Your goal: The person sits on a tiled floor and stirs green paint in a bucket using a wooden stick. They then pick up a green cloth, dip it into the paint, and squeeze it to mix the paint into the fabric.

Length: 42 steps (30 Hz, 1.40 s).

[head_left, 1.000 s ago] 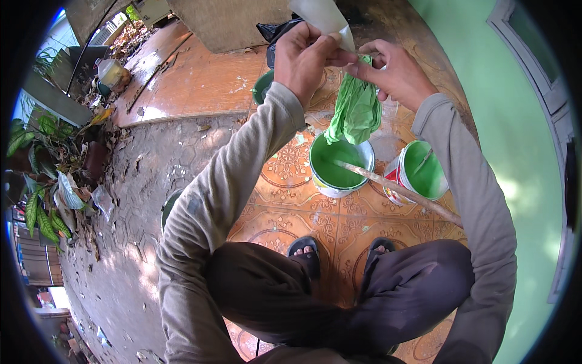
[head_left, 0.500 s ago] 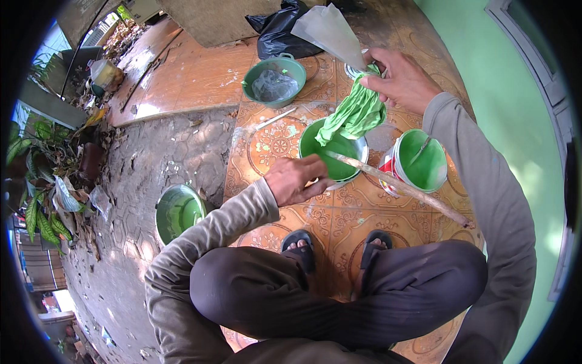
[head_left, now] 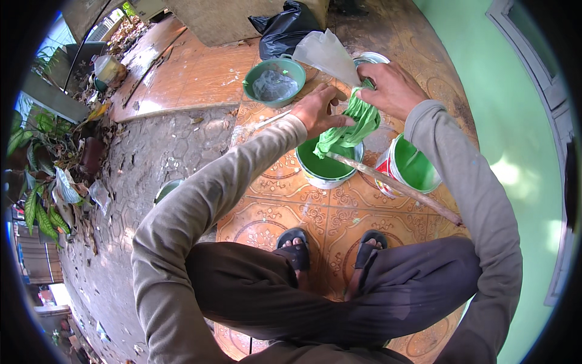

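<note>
My right hand (head_left: 394,88) is closed on the gathered neck of a paint-soaked green cloth (head_left: 357,124). Above the grip a whitish, translucent part (head_left: 327,53) of what seems the same cloth flares out. The green folds hang over a bucket of green paint (head_left: 327,182). My left hand (head_left: 318,110) is at the left side of the cloth, thumb and fingers apart; whether it touches the folds I cannot tell. A wooden stick (head_left: 400,188) leans from that bucket toward the lower right. Beside it stands a second paint bucket (head_left: 418,167), lit green inside.
A green basin (head_left: 274,82) holding crumpled clear plastic sits behind my left hand, with a black plastic bag (head_left: 288,30) beyond. Partly behind my left sleeve is another bucket (head_left: 167,191). A pale green wall (head_left: 485,103) rises on the right; potted plants (head_left: 45,209) stand left.
My left hand has moved up and forward from near the stick's end to the cloth. My right hand, still gripping the cloth, has shifted slightly lower and left.
</note>
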### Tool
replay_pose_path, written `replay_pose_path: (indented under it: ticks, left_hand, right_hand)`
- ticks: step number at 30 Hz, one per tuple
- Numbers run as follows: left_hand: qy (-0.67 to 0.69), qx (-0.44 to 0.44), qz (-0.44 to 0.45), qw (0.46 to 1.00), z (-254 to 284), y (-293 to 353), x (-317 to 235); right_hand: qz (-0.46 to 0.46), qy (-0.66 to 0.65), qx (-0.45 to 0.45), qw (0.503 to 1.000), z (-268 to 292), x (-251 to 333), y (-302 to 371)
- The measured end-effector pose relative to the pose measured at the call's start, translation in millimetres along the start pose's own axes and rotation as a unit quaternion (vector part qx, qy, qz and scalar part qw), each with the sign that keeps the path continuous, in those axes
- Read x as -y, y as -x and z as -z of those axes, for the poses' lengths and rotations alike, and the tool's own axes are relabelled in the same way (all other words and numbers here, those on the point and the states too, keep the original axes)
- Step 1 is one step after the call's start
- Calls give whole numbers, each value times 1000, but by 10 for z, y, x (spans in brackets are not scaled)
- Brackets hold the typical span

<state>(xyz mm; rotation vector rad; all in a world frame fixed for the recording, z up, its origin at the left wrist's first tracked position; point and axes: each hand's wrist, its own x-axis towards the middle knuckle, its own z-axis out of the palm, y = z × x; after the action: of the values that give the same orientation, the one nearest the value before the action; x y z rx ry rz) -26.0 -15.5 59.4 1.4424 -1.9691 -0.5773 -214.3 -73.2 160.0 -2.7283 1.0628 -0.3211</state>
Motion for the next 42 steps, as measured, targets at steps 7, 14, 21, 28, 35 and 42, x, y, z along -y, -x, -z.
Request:
replay_pose_path:
  ticks: [7, 14, 21, 28, 35, 42]
  left_hand:
    - [33, 35, 64, 997, -142, -17, 52]
    - [-35, -79, 57, 995, -358, 199, 223]
    - [489, -447, 247, 707, -1372, 546, -881]
    - [851, -261, 190, 414, -1404, 495, -1330]
    - [903, -243, 170, 310, -1474, 429, -978]
    - [928, -246, 154, 236, -1669, 380, -840]
  right_hand:
    - [15, -31, -50, 998, -241, 2, 20]
    - [-42, -37, 4, 998, -456, 68, -1]
    - [-82, -135, -8, 987, -426, 13, 26]
    - [-150, -252, 61, 954, -401, 3, 271]
    - [-183, -185, 90, 961, -537, 113, 412]
    - [-123, -128, 78, 981, -521, 72, 545]
